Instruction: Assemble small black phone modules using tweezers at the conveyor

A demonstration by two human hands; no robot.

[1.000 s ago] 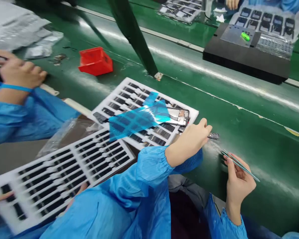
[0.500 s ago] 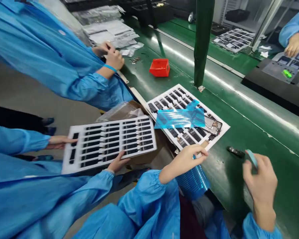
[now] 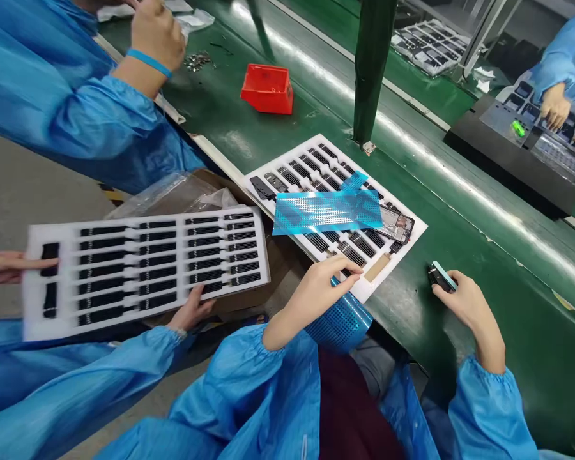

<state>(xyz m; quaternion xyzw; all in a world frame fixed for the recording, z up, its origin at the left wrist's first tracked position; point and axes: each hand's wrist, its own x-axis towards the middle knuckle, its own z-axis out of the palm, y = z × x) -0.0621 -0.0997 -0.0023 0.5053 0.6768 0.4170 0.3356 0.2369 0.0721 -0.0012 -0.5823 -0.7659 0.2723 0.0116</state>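
Observation:
My left hand (image 3: 323, 281) is closed, thumb and forefinger pinched, over the near edge of a white foam tray (image 3: 414, 227). A curled blue perforated film (image 3: 342, 322) runs up into this hand and hangs below it. My right hand (image 3: 464, 297) is closed on a pale teal strip (image 3: 443, 275), whose exact kind I cannot make out. This strip is beside a small black object (image 3: 434, 278) on the green bench. The tray holds rows of black flat strips, a phone with bared inner parts (image 3: 400, 225) and another blue perforated sheet (image 3: 326, 213) lying on top.
At left, a co-worker's hands hold a similar foam tray (image 3: 263, 255). Another worker's raised hand (image 3: 158, 38) is beyond it. A red bin (image 3: 268, 89) stands on the green bench (image 3: 517, 306), near a green post (image 3: 374, 70). A worker across handles parts on a black box (image 3: 512, 169).
My right hand has brought the teal strip down to the black object. My left hand has shifted left with the curled film. The view has moved, and the left worker's hands have risen.

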